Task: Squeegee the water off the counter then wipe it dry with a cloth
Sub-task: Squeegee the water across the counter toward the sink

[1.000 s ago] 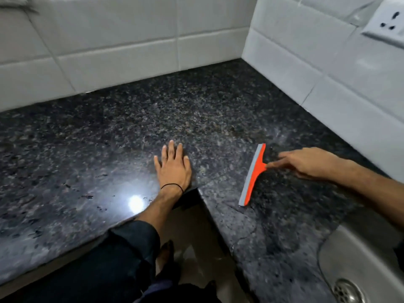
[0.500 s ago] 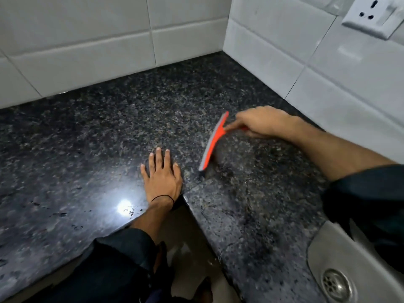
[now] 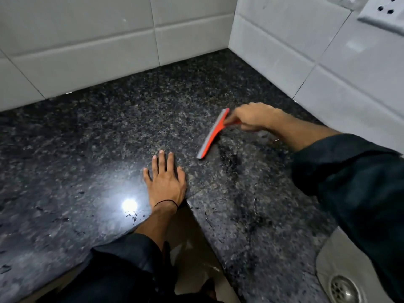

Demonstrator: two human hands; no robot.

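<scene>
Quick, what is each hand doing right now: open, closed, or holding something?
Left hand: open, lying flat on the counter.
Right hand: closed, gripping the handle of the orange squeegee.

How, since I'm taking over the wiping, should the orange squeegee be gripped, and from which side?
Grip the short handle jutting from the middle of the squeegee, on its orange back, coming from the right, as the right hand does. Its blade runs diagonally over the counter with the grey rubber strip facing left, so your grip stays behind the edge.
</scene>
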